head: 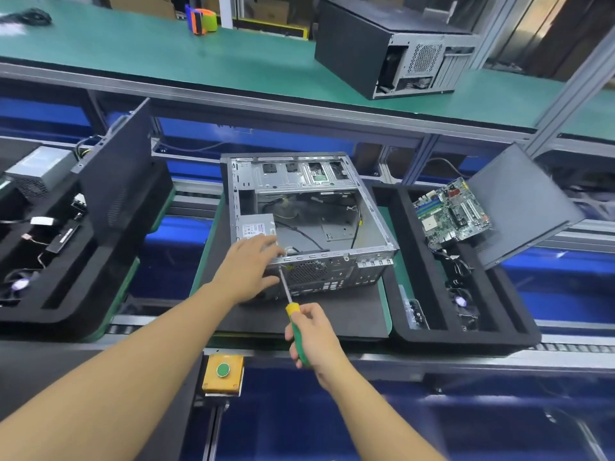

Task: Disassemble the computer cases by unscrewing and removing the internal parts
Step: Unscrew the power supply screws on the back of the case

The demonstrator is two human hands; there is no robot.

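Nearest me, my right hand [311, 337] is clamped around the green-and-yellow screwdriver [293, 322], its shaft angled up to the rear panel of the open computer case [309, 214]. Just beyond, my left hand [251, 269] lies spread and loose over the case's rear edge, fingers touching the power supply [258, 227] at the near left corner; it grips nothing that I can see.

The case lies on its side on a dark mat [349, 314], mostly gutted, with loose cables trailing across its floor. A motherboard [452, 211] rests in the black tray [499, 327] to the right, and a second case [389, 48] stands on the green bench [133, 44] far behind.

My worry: if the tip sits askew it may cam out and strip the screw, or skid into my left fingers beside it. Once freed, the supply could drop and snag its cables.

The screw head is hidden behind my left hand, so I cannot tell whether the tip is seated.
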